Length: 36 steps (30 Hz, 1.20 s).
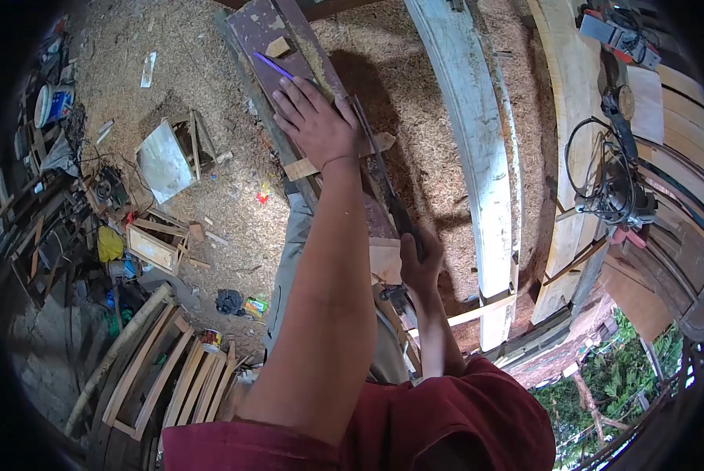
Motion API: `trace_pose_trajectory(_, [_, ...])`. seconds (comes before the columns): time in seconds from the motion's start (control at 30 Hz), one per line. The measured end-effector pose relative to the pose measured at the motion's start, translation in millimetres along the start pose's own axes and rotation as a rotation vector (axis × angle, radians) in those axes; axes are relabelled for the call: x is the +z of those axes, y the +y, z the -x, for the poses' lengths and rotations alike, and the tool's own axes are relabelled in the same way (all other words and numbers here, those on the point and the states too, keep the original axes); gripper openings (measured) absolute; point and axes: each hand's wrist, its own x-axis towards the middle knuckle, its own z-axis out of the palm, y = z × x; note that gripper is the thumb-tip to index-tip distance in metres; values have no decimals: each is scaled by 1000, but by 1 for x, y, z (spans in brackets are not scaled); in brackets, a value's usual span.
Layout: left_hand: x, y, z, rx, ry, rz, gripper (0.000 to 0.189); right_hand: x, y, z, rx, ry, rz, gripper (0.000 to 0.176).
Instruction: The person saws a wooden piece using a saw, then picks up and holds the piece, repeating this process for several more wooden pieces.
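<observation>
Right hand point(421, 261) grips apparent saw point(385, 174), long axis pointing forward-left.

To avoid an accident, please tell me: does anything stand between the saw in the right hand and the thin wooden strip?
Nothing visible does: the saw in the right hand crosses the thin wooden strip. The left hand lies close beside the saw.

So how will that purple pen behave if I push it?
The purple pen is probably light, being so slim. Its narrow shape suggests it may roll or slide on the board, though the wood block beside it might stop it one way. The left hand, close at one end, could check it.
</observation>
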Motion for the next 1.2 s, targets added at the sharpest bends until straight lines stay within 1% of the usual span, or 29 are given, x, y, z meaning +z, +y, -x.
trace_pose_trajectory(0.13, [-1,3,-1,-4,11,16,79,1,18,2,26,11,-65,24])
trace_pose_trajectory(0.23, [-4,3,0,-6,0,13,79,-1,24,2,53,-21,-65,25])
trace_pose_trajectory(0.33, [-3,2,-1,-3,3,3,80,-2,26,3,38,-36,-86,25])
trace_pose_trajectory(0.43, [-3,2,0,0,-1,13,80,1,32,7,29,11,-94,23])
trace_pose_trajectory(0.53, [-3,3,0,1,12,27,80,0,33,7,26,-35,-104,22])
trace_pose_trajectory(0.63, [-2,2,-1,4,26,21,80,1,37,8,15,-34,-114,23])
trace_pose_trajectory(0.73, [0,1,0,6,29,16,79,1,38,6,84,-34,-95,21])
trace_pose_trajectory(0.87, [0,1,0,8,26,2,79,1,25,5,25,-29,-88,20])
trace_pose_trajectory(1.03, [0,1,0,9,26,7,79,2,14,5,24,-6,-94,19])
trace_pose_trajectory(1.13, [0,1,0,9,28,9,79,-1,18,5,0,-35,-3,19])
trace_pose_trajectory(1.2, [0,1,0,10,30,10,79,0,17,7,23,-25,-50,19])
